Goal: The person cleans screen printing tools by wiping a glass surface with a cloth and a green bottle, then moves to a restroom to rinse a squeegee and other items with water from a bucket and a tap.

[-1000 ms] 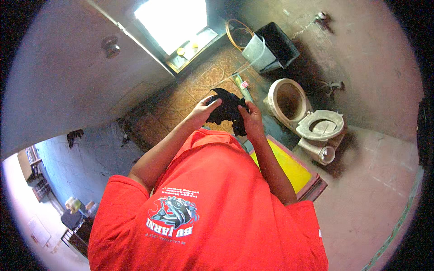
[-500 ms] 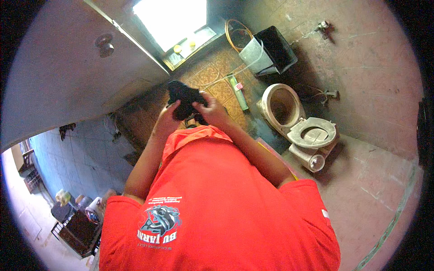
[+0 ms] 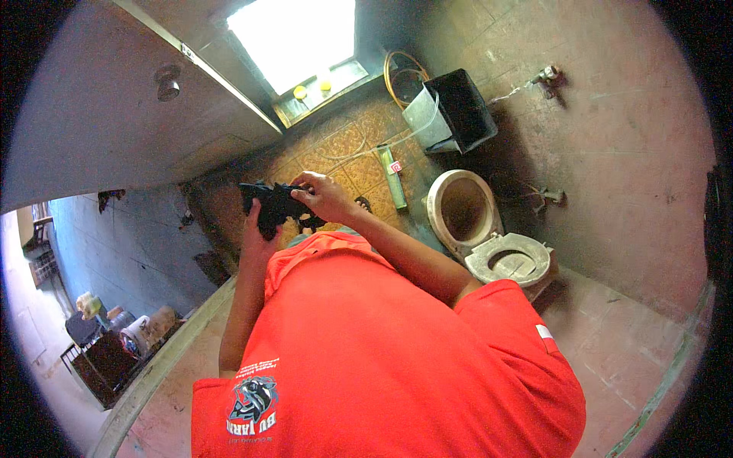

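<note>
A bunched black cloth hangs between my hands in front of my waist; its exact kind does not show. My left hand grips it from below and the left, with the thumb up against the fabric. At the upper right edge of the cloth, my right hand pinches it between thumb and curled fingers. Under the cloth, parts of my feet and dark sandals show against the brown tiled floor.
To the right stands a toilet bowl with its stained seat. Beyond it are a black tub, a coiled orange hose and a wall tap. A long green box lies on the floor. At left is a door.
Both hands and the black cloth have shifted left and slightly down. My right hand has moved onto the cloth's top edge, and the cloth is bunched differently.
</note>
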`<state>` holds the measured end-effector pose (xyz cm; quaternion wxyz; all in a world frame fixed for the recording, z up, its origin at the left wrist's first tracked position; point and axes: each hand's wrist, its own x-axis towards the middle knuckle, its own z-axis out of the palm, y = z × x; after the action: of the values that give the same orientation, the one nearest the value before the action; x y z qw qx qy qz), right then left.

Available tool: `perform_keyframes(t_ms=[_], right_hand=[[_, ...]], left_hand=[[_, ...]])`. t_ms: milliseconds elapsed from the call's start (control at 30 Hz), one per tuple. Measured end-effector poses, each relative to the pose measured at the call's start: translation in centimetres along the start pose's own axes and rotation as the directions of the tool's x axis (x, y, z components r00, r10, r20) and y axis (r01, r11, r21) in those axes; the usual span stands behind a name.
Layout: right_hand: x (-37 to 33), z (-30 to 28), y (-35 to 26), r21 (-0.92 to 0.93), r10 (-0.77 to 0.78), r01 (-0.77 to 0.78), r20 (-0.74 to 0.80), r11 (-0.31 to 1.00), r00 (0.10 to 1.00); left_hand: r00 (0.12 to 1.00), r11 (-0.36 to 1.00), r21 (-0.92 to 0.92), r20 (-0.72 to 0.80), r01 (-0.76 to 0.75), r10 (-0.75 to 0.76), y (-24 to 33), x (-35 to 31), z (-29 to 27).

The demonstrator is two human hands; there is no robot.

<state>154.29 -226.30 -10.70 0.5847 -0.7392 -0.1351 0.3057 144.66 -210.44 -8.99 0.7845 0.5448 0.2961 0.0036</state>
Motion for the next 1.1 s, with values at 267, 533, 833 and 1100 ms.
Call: perform_keyframes(t_ms=[267,533,833,1100], right_hand=[[-0.6,-7.6,7.6,-0.002,0.003,-0.003,-0.162,1.0,0.987],[-9.3,-35.2,9.6,-0.615,-0.186,-0.355,-0.643,0.704,0.743],[-4.9,-63.0,4.6,-0.466,-0.111,-0.814,-0.882,0.346,0.458],[2.4,-72.4,10.5,-0.472,-0.008,-0.858,-0.877,0.205,0.481]], left_hand=[[0.945,0.973,-0.162,-0.256,0.167,-0.205,-4.0,0.0,-10.9],[0.749,0.911,-0.32,-0.529,0.259,-0.399,-5.9,0.0,-20.2],[0.6,0.962,-0.149,-0.757,0.227,-0.258,-3.8,-1.2,-16.7],[0.602,0.967,0.047,-0.79,0.25,-0.117,-2.4,-5.0,-8.9]])
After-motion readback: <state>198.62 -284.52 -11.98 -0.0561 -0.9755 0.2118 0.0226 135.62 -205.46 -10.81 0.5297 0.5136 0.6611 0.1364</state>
